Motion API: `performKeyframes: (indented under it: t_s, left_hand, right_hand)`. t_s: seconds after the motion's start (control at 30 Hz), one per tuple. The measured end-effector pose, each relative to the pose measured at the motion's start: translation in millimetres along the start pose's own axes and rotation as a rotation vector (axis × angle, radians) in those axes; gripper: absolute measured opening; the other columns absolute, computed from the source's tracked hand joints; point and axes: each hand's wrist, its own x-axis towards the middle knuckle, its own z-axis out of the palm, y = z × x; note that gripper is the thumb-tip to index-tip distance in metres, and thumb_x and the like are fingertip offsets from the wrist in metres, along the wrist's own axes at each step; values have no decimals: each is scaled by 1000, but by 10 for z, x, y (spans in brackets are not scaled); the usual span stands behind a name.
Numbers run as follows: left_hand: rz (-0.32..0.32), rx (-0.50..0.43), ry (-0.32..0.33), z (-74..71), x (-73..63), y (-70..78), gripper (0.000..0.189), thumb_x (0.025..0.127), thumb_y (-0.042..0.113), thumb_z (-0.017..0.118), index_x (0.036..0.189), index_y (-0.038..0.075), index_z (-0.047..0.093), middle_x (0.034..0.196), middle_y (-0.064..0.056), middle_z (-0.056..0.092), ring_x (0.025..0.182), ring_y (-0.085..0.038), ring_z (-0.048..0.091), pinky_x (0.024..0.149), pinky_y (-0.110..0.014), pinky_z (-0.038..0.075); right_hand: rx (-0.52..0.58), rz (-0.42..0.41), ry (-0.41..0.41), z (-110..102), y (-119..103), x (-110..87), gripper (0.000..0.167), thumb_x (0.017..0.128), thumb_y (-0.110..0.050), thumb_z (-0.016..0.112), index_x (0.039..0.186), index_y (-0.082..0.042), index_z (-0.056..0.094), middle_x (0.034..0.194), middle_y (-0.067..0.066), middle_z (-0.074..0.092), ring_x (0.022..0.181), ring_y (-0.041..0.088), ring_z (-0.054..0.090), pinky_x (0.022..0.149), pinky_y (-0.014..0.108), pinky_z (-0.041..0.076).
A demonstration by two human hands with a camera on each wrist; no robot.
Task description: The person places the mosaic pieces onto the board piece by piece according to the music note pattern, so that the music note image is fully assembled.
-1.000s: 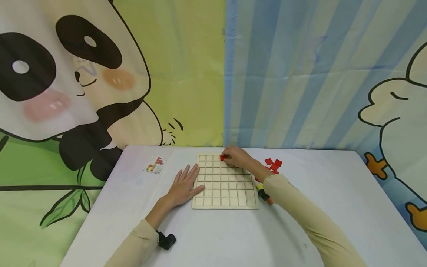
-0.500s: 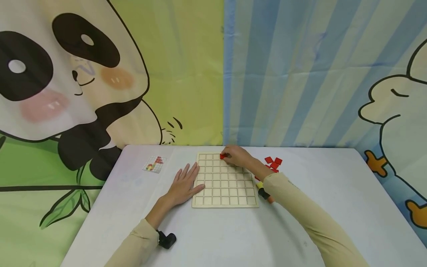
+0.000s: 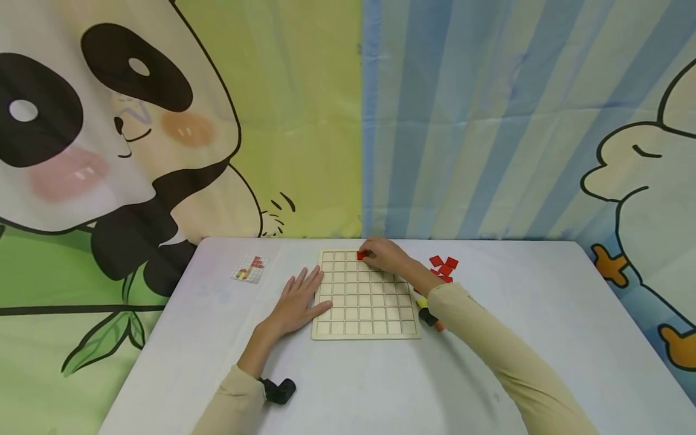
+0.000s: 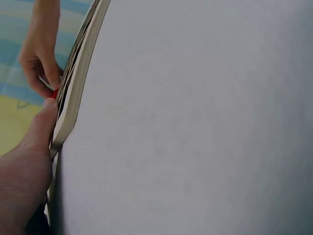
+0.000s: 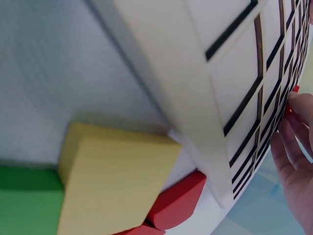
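Observation:
A pale wooden grid board (image 3: 352, 314) lies flat on the white table. My left hand (image 3: 296, 302) rests at its left edge, fingers spread and thumb over the cells. At the board's far edge my right hand (image 3: 383, 255) pinches a small red square tile (image 3: 360, 255) over the top row. The right wrist view shows the thumb and fingertips on that red tile (image 5: 295, 88), close to the grid. Whether it sits fully in a cell is hidden by the fingers. In the left wrist view the left thumb (image 4: 34, 142) lies along the board's edge.
Several red tiles (image 3: 448, 264) lie right of the board, partly behind the right sleeve. A yellow block (image 5: 117, 181) and a green block (image 5: 32, 200) sit beside the board's right edge. A printed pattern card (image 3: 251, 269) lies to the left.
Both hands keep nearly the same place, the right one still pinching the red tile at the far row. The left forearm and its wrist camera have shifted slightly right.

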Motion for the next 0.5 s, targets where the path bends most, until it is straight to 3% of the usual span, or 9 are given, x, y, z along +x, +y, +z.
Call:
performKeyframes:
  t_s: [0.5]
  left_hand:
    - [-11, -32, 80, 60, -21, -12, 88, 99, 56, 61, 165, 12, 24, 174, -4, 15, 163, -32, 6, 131, -57, 4]
  right_hand:
    - [-5, -9, 10, -3, -11, -11, 27, 102, -12, 66, 125, -1, 71, 125, 16, 69, 114, 31, 67, 96, 42, 58]
